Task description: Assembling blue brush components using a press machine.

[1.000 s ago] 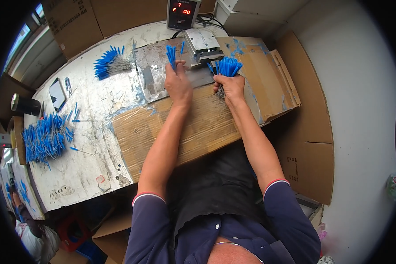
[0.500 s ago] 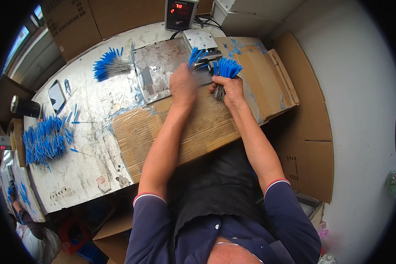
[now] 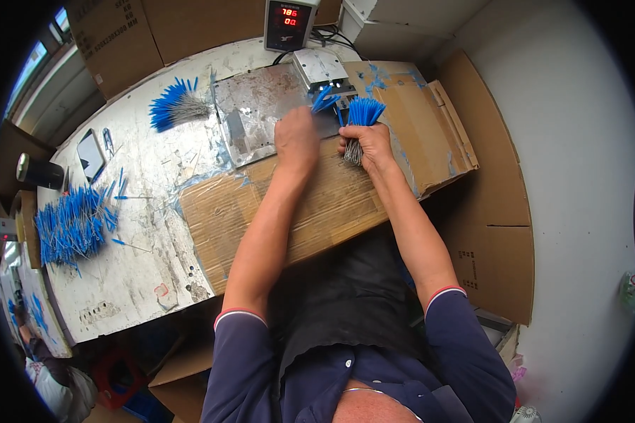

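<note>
My left hand (image 3: 298, 143), blurred by motion, is closed over the metal plate (image 3: 250, 92). A few thin pieces with blue ends (image 3: 324, 101) stick out of its fingers, close to the small metal machine (image 3: 320, 68). To its right, my right hand (image 3: 371, 144) grips a thick bundle of blue-tipped wire pieces (image 3: 365, 111). The blue ends of the bundle point away from me, and its grey wire ends hang below the fingers. One blue piece stands a little apart by my right thumb.
A fanned pile of blue-tipped pieces (image 3: 169, 106) lies left of the plate, and a larger heap (image 3: 74, 222) farther left. A phone (image 3: 90, 155) and a dark cup (image 3: 39, 171) are nearby. Behind stands a display box (image 3: 288, 25). Cardboard (image 3: 289, 211) covers the front edge.
The blue ends in my left hand have shifted slightly right and nearer to me. My right hand stays almost in place with its bundle. The red digits on the display box have changed.
</note>
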`<move>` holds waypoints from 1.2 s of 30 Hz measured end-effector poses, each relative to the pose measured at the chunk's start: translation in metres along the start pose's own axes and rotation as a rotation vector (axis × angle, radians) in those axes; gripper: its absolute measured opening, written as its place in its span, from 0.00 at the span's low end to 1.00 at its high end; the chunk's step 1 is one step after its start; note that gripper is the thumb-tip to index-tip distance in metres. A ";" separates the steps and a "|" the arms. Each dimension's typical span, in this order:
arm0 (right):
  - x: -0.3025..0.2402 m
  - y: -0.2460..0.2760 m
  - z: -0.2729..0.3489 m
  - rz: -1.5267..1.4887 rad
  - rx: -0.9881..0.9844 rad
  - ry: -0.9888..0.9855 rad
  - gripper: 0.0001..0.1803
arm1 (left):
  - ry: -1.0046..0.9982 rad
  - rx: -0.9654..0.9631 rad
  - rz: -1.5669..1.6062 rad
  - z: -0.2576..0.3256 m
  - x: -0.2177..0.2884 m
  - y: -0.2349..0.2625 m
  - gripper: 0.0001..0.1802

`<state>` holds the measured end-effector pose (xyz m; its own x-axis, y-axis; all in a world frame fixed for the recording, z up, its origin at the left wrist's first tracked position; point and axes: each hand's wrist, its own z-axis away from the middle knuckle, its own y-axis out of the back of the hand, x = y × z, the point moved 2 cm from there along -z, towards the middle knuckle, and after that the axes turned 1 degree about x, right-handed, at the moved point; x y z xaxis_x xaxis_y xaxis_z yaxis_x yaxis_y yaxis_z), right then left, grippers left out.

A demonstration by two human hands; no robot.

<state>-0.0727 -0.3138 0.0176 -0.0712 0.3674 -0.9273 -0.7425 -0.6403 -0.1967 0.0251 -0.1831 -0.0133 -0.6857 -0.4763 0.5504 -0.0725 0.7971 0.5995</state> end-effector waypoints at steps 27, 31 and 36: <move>-0.005 -0.013 -0.013 -0.022 0.024 -0.043 0.05 | 0.086 0.216 0.027 -0.004 -0.004 0.009 0.06; -0.001 -0.005 -0.008 -0.095 -0.026 -0.001 0.06 | 0.066 0.110 0.025 -0.003 -0.003 0.007 0.06; -0.002 -0.004 -0.002 -0.095 -0.065 0.039 0.07 | 0.055 0.081 0.023 -0.003 -0.005 0.006 0.05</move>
<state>-0.0680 -0.3135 0.0192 0.0243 0.4033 -0.9148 -0.6998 -0.6466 -0.3037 0.0298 -0.1775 -0.0108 -0.6474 -0.4756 0.5955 -0.1172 0.8342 0.5388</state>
